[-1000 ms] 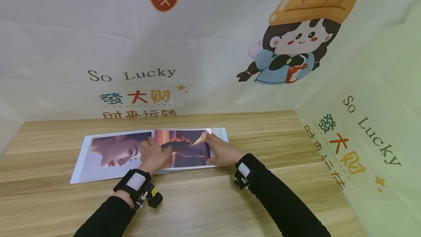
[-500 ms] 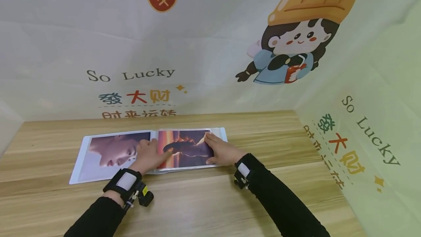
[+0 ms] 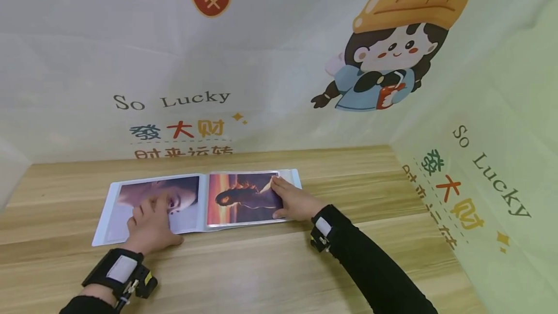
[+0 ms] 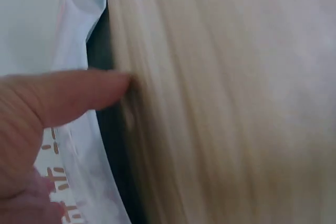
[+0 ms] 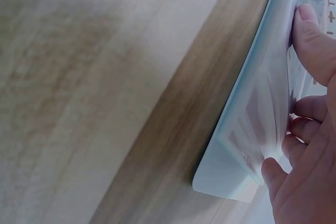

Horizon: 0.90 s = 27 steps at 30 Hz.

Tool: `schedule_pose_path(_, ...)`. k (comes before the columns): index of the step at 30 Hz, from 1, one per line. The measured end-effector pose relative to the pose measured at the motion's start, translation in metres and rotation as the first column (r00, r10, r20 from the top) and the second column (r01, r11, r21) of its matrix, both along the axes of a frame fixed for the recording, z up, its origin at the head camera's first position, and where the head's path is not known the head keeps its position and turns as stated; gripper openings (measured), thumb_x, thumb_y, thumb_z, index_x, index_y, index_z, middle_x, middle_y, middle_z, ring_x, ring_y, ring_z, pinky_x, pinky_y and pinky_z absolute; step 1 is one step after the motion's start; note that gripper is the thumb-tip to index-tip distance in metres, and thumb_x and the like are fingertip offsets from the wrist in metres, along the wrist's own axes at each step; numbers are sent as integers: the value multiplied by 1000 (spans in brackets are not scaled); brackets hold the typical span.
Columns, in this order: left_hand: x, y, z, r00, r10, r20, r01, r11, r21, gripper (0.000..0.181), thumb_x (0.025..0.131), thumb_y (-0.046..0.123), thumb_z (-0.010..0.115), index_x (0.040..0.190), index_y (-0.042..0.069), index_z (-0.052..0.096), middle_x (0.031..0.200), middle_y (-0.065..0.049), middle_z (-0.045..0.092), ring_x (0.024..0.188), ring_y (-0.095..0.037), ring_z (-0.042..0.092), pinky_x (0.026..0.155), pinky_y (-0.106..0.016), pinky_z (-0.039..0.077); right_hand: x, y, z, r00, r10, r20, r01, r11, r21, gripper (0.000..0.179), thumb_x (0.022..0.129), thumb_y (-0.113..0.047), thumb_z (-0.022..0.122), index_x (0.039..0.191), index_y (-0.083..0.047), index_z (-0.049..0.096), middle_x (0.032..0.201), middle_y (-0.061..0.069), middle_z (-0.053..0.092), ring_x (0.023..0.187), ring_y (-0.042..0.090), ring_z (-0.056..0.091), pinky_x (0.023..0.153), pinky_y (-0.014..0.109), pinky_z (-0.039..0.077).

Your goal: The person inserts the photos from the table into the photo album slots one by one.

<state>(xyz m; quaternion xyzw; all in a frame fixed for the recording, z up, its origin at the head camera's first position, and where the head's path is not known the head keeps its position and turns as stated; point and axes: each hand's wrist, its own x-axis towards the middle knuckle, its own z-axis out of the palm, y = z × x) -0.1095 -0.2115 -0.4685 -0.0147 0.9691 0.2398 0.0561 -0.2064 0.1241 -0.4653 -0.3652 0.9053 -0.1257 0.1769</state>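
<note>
An album of photo sleeves lies spread flat on the wooden table. Its left page carries a portrait photo, turned sideways. On the right page a sunset photo shows a long-haired figure, under a glossy clear sleeve. My left hand is over the lower part of the left page, fingers spread across the portrait. In the left wrist view its thumb points out over the wood. My right hand rests at the right end of the sunset photo; its fingertips touch the sleeve in the right wrist view.
The wooden table runs back to a printed white cloth hung behind it. A second stretch of cloth closes off the right side.
My left hand has moved left and towards me, from the middle of the album onto the left page, uncovering the sunset photo. The right hand has stayed in place.
</note>
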Motion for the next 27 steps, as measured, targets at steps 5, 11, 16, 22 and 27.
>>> schedule_pose_path(5,10,-8,-2,989,45,-142,-48,999,-19,106,51,21,80,135,-3,20,123,-38,19,105,-56,17,81,-67,13,2,-2,2,1000,13,-13,-13,1000,-5,85,83,-33,66,140,9,19,148,23,12,136,32,9,109,35,14)
schedule_pose_path(11,21,-19,12,957,84,-278,-91,996,-12,92,54,19,77,128,-3,28,121,-36,19,106,-56,15,82,-67,8,2,-1,1,1000,13,-27,-13,1000,-10,85,82,-33,66,139,10,20,148,23,12,136,33,10,108,36,14)
schedule_pose_path(16,31,-28,32,925,156,-346,-154,988,34,94,56,10,75,134,-4,23,129,-33,9,112,-56,5,83,-67,0,-1,1,-1,1000,-2,-10,2,1000,-8,86,82,-33,66,140,8,19,148,22,11,137,31,9,109,35,14)
schedule_pose_path(22,39,-26,48,809,245,-534,-223,969,108,100,55,6,77,137,-3,20,136,-27,3,122,-48,-5,91,-61,-5,-2,1,4,1000,-6,-8,6,1000,-8,82,84,-34,64,140,8,20,148,22,12,137,30,9,109,36,13)
schedule_pose_path(27,37,-15,62,736,297,-608,-172,951,257,105,59,3,76,140,-2,9,137,-32,6,127,-45,2,103,-54,0,2,-10,14,996,-38,79,45,996,-84,76,90,-40,54,143,3,20,150,17,11,137,24,10,108,34,16)
